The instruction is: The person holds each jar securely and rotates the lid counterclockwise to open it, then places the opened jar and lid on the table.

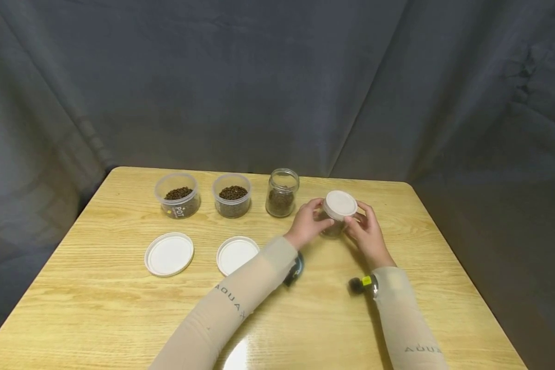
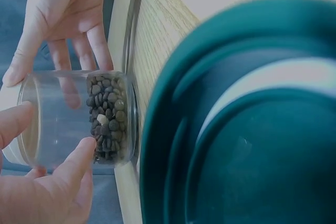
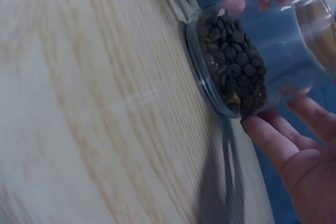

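Observation:
A clear plastic jar (image 1: 334,229) with a white lid (image 1: 340,203) on top stands upright at the table's right side. Dark brown pellets (image 2: 107,114) fill its lower part, with a paler piece among them. My left hand (image 1: 307,222) grips the jar from the left; in the left wrist view its fingers (image 2: 79,166) lie along the wall, near the lid. From the other side my right hand (image 1: 369,235) holds the jar, its thumb by the lid's edge. The right wrist view shows the jar's base (image 3: 202,66) at the tabletop.
Left of the jar stand an open glass jar (image 1: 282,198) and two open plastic tubs (image 1: 232,207) (image 1: 177,209), all with brown pellets. White lids (image 1: 168,254) (image 1: 235,253) lie in front. A teal round lid-like piece (image 2: 252,156) is partly hidden by the left wrist in the head view.

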The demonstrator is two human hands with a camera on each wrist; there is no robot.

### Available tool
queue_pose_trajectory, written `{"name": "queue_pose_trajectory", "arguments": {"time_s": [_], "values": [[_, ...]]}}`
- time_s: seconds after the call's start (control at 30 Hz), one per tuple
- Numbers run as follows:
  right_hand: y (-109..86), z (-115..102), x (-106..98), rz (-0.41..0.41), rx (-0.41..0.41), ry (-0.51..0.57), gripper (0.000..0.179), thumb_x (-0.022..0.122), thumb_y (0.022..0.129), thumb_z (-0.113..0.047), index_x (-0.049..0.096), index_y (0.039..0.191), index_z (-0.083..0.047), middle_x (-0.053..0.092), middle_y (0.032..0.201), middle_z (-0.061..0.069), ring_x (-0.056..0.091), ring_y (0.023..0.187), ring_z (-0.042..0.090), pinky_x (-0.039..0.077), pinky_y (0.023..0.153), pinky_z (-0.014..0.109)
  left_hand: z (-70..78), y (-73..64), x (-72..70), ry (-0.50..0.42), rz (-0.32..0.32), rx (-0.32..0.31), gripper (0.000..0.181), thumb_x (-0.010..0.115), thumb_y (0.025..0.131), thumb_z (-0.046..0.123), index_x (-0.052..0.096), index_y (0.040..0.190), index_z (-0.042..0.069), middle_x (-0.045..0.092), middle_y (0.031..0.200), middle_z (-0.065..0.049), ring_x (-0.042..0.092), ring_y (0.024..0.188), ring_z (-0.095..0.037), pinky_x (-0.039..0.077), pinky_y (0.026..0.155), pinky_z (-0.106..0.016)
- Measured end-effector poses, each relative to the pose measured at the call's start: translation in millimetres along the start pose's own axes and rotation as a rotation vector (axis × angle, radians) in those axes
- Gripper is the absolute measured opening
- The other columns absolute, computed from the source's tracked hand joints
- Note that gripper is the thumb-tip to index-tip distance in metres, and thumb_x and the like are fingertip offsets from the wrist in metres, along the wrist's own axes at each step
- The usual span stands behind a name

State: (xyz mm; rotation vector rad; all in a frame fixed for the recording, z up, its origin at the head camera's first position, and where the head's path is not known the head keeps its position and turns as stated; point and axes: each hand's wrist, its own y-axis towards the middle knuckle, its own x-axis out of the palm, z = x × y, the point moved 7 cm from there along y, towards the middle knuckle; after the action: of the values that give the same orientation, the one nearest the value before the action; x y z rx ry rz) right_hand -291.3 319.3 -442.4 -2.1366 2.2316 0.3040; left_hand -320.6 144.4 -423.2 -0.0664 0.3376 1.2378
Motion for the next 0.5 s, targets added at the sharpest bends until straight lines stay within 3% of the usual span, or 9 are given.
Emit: {"name": "queue_pose_trajectory", "arguments": {"time_s": [0.5], "values": [[-1.2,0.6,1.3,0.036,-0.003,-0.001,0.062,0.06,0.103,-0.018,0.03,0.157,-0.01,0.045,0.148,0.026,0.06,0.112,0.004,0.053,0.098,0.03,0.1,2.5,-1.6,0.013,-0.025,0.022,0.063,0.076,0.09,0.008,0.048,0.146,-0.001,0.053,0.145,-0.022,0.059,0.125,-0.039,0.052,0.104,-0.038]]}}
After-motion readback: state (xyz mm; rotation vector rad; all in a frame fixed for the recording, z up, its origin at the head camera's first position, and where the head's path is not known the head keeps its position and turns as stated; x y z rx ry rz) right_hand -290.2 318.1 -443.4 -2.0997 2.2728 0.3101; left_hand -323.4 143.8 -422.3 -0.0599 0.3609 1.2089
